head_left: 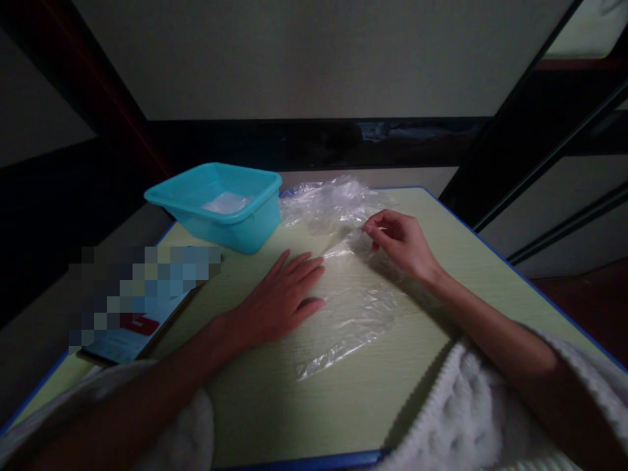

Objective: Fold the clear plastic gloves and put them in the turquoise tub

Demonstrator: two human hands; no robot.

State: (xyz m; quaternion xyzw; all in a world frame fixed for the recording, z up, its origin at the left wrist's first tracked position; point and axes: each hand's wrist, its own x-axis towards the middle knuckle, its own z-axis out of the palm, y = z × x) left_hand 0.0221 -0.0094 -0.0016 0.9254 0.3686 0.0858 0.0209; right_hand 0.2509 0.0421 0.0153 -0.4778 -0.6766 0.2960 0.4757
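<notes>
A clear plastic bag (350, 314) lies spread on the pale table in front of me. My left hand (287, 294) rests flat at its left side, fingers stretched out and touching the film. With thumb and forefinger pinched, my right hand (400, 242) grips the bag's far right part and lifts it a little off the table. Behind it lies a crumpled heap of clear plastic bags (338, 199).
A turquoise plastic basin (265, 219) with something whitish inside stands at the back left. Left of my left hand lies a phone or tablet (147, 333), partly blurred out. The table (294, 418) has a blue edge, and a panelled wall rises behind it.
</notes>
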